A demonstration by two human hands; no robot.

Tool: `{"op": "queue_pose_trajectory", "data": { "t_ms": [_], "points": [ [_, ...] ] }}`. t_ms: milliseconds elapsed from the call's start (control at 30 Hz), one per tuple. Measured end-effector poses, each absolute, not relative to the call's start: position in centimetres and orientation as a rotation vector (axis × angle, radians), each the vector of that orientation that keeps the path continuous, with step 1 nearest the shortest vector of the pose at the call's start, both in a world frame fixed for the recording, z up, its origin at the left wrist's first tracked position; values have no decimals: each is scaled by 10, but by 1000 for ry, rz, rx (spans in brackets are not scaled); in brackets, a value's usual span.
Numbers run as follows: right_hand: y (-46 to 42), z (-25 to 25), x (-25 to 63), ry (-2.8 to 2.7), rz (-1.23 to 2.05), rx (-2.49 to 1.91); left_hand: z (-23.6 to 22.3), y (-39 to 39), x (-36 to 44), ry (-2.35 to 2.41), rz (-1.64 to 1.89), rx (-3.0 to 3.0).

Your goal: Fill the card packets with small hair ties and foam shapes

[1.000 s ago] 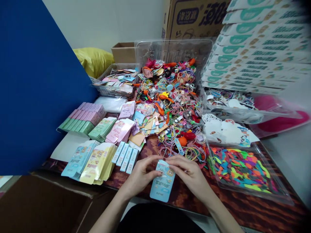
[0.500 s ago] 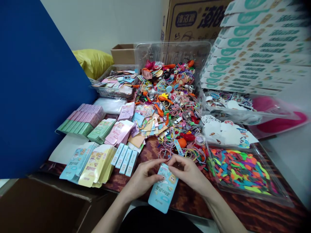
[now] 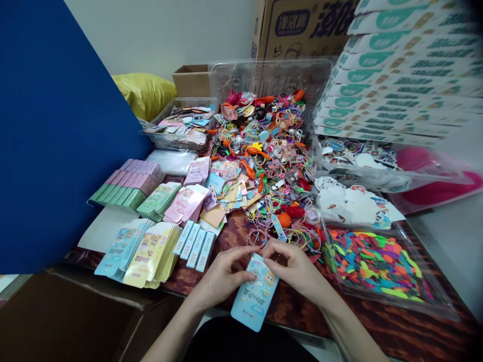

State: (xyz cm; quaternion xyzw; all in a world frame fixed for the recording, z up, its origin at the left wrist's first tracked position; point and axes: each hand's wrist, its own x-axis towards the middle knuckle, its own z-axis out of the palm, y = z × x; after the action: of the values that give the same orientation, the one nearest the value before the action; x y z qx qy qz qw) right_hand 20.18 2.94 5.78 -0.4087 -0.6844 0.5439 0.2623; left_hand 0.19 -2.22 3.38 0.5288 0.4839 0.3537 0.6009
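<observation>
A flat light-blue printed carton [image 3: 253, 296] is held in front of me over the table's near edge. My left hand [image 3: 228, 271] pinches its upper left side, thumb on the printed face. With thumb and fingers closed, my right hand [image 3: 287, 264] grips its top right corner. Whether anything small sits between the fingertips at the top edge is hidden. Just beyond my hands lies a heap of colourful hair ties and trinkets [image 3: 271, 171]. To the left of my left hand stand several narrow light-blue boxes [image 3: 194, 246].
Flat yellow cartons [image 3: 153, 256], blue cartons [image 3: 121, 246], pink cartons [image 3: 186, 203] and green cartons [image 3: 158, 201] lie on the left. A tray of colourful balloons [image 3: 381, 261] is at the right, below stacked white boxes [image 3: 400, 75]. A blue panel [image 3: 64, 136] blocks the far left.
My hands and the blue carton have barely moved; the grip is the same. The whole view has shifted slightly.
</observation>
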Motion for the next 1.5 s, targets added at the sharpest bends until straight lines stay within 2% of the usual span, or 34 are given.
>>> {"op": "queue_pose_trajectory", "data": {
  "t_ms": [367,1167,1500],
  "points": [
    [26,57,197,-1727,1545,-1195,35,-24,3,1105,800,1215],
    [27,60,209,-1903,1483,-1078,31,-24,6,1014,847,1064],
    [7,50,203,-1475,1531,-1219,27,-18,-1,1039,955,1001]
  ]
}}
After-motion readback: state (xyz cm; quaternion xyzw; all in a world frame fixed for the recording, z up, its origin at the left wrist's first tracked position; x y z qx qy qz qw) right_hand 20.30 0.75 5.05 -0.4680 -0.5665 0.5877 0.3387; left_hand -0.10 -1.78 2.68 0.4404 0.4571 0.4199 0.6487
